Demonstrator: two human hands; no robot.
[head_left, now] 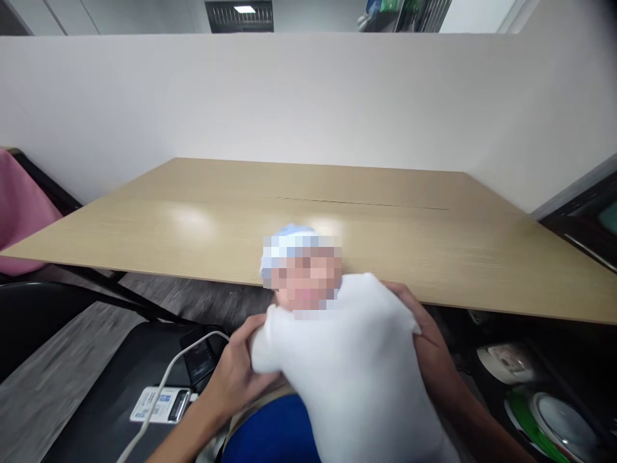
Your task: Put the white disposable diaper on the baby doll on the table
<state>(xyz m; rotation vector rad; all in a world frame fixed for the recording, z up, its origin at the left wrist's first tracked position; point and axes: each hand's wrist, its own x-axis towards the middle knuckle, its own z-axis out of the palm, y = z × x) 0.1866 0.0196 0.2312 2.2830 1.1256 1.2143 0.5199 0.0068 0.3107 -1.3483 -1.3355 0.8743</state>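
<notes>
A figure that looks like a baby doll [357, 366], in a white short-sleeved top, leans over my lap at the table's front edge. It has a light blue and white cap [292, 241], and its face is blurred out. My left hand [245, 360] is closed round the white sleeve on the left side, thumb on top. On the other side, my right hand [409, 299] holds the doll by its shoulder, with most of its fingers hidden behind the white top. Blue fabric [272, 434] shows below the doll.
A wooden table [193, 218] stretches ahead to a white partition [289, 96]. At left, a black seat [116, 379] bears a phone [200, 360], a white labelled device [161, 405] and a white cable [166, 379]. Round containers [562, 421] lie low at right, near a dark screen [588, 212].
</notes>
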